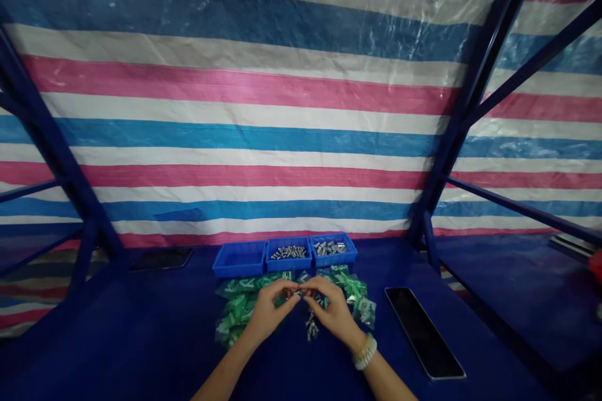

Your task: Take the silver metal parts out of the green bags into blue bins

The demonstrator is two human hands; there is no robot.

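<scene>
Left hand and right hand pinch a tiny silvery part over green packets, work needing a steady, fine grip.

Smooth blue plastic bins, dull metal pieces — and glossy, crinkled plastic bags.

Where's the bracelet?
In the head view, the bracelet is on the right wrist, just behind the right hand, with a dark screen device to its right.
</scene>
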